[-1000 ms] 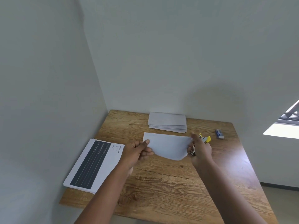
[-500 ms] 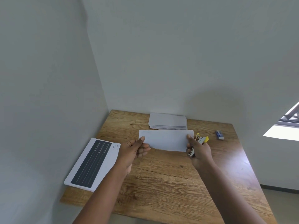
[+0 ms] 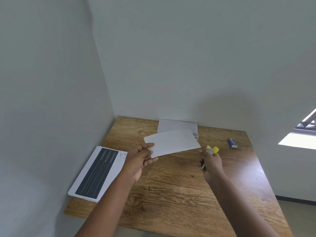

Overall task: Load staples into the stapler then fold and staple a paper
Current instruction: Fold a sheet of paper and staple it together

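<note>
Above the table, left hand pinches folded paper; right hand grips stapler.

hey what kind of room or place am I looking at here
Probably a plain office or study corner: a wooden desk pushed into bare white walls, with a pile of folded papers, a stack of printed sheets and a small stapler in the right hand.

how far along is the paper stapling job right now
Folding looks done: the left hand holds a folded paper by one end above the table. In hand: the right hand grips the yellow stapler, clear of the paper. Whether a staple is already in cannot be seen.
</note>
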